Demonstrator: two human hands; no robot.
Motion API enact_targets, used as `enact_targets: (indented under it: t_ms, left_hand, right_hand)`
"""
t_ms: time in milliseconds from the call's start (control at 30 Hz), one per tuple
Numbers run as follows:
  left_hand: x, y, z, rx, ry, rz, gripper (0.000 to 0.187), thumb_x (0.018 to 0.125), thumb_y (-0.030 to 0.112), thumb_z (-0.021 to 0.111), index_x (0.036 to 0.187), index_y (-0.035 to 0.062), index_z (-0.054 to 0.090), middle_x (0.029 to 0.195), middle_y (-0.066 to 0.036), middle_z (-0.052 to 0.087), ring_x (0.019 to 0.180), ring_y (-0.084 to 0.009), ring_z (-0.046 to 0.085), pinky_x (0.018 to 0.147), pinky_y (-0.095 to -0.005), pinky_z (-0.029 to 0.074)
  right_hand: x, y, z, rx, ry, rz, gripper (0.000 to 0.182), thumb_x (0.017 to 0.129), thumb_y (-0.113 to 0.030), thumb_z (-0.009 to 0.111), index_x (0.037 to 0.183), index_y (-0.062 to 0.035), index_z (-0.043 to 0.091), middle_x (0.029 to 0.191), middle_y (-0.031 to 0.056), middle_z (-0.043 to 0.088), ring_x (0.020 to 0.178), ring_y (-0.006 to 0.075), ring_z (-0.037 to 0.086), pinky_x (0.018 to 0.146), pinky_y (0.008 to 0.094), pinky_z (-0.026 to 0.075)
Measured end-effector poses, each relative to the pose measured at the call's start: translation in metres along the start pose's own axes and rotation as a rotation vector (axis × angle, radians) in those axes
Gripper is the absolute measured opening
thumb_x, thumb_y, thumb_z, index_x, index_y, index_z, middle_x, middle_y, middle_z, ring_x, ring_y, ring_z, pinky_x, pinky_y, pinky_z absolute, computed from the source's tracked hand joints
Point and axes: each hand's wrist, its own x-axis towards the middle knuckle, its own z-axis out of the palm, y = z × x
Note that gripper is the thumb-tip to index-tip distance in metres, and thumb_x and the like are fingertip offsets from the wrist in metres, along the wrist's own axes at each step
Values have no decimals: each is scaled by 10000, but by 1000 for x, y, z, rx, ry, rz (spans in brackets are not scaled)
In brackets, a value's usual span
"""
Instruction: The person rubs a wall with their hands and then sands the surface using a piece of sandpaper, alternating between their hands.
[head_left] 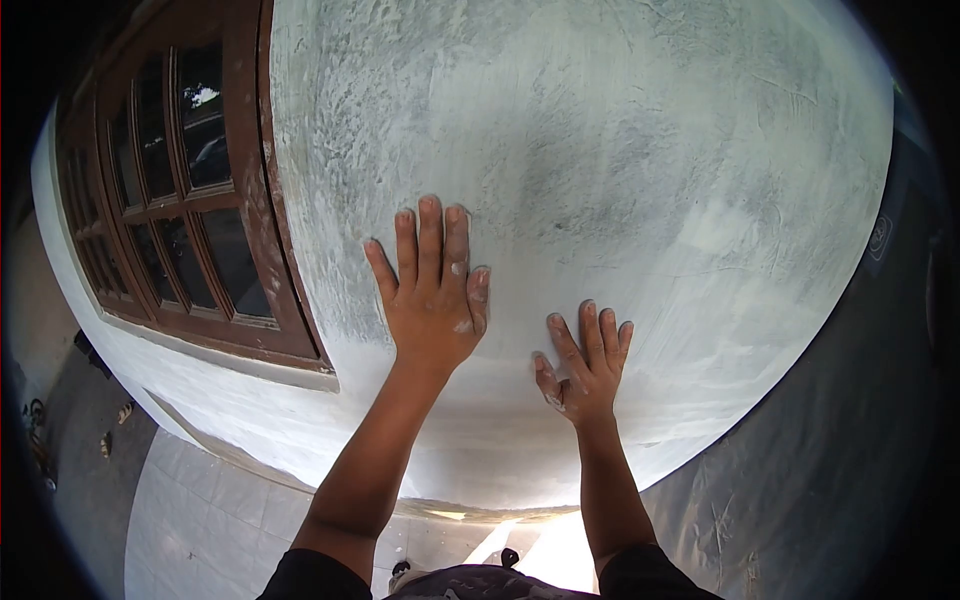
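Nearest cam: dark shirt [480, 580] at btm edge, mostly cut off, w/ L sleeve [315, 578] and R sleeve [650, 575], both partly out of frame. Past them, bare forearms reach up to the wall [640, 150], a curved-looking, patchy white/grey surface w/ rough texture above the fingertips & smoother finish below. L hand [430, 315] lies palm-down on it, fingers extended, little finger splayed well apart, other three w/ narrow gaps, thumb angled just beside index. R hand [592, 380] is lower, also palm-down, fingers fanned, thumb spread off to its side. Whitish residue on both; palms hidden, so can't tell if anything's under them. Left of L fingers: brown window [240, 120] w/ dark panes, far side fading into black lens edge; reflections blur what's behind glass. Below the fingers, past wall's btm edge: pale tiled floor [200, 500], glary patch between forearms, & dark bits by shirt, prob. footwear, mostly hidden. Right of R fingers, past wall edge: dark sheet-like surface [800, 450], creased, w/ faint mark, unreadable. Small objects far left, too small to ID.
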Motion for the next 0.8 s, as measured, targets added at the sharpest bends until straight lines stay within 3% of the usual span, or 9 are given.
enact_targets:
  t_ms: [133,167,233,367,433,567,667,800]
  left_hand:
    - [-118,6,30,-71,42,-1,547,994,347,372,1458,57,385,1556,-164,278,1473,-342,150,1156,-579,7]
    - [-111,6,29,-70,44,10,547,994,347,372,1458,57,385,1556,-164,278,1473,-342,150,1156,-579,7]
    - [-96,8,23,-13,28,50,559,1018,323,301,1463,-15,332,1547,-232,250,1469,-389,116,1147,-586,-21]
    - [-24,1,4,32,-44,54,564,1015,330,312,1461,-14,337,1548,-229,251,1469,-389,120,1142,-599,-16]
    - [-12,-1,2,30,-36,65,564,1012,334,321,1457,-12,346,1546,-227,255,1468,-390,122,1139,-607,-9]
    - [-94,5,24,-30,12,77,553,1009,328,329,1456,1,356,1545,-231,256,1469,-389,119,1140,-606,-10]
    - [-109,9,26,-34,11,89,548,1007,321,339,1454,6,362,1546,-229,255,1471,-384,116,1143,-598,-17]
    - [-6,6,0,5,-40,53,534,1008,302,340,1453,7,370,1547,-221,260,1471,-376,123,1150,-574,-33]
  right_hand:
    - [-8,7,2,-46,3,-25,458,862,-354,595,1294,-204,621,1489,138,415,1454,280,243,1179,505,90]
    - [-10,7,5,-51,18,-14,468,865,-363,588,1316,-241,604,1497,105,412,1449,266,259,1180,512,101]
    - [-7,7,6,-56,38,-27,448,866,-353,582,1288,-206,625,1481,138,426,1446,281,265,1177,511,101]
    - [-9,7,7,-58,60,-59,428,871,-345,564,1249,-164,652,1455,173,450,1435,295,287,1173,512,108]
    - [-12,7,6,-54,49,-43,430,877,-360,556,1266,-199,641,1465,141,447,1436,278,288,1175,508,115]
    - [-12,8,9,-56,68,-29,434,878,-375,554,1280,-234,633,1471,107,449,1433,260,297,1176,503,123]
    - [-11,7,7,-56,59,-27,438,871,-376,563,1279,-233,634,1466,107,456,1430,259,302,1176,502,124]
    - [-10,7,5,-49,47,-19,438,870,-371,569,1280,-232,633,1466,107,456,1429,259,304,1175,501,125]
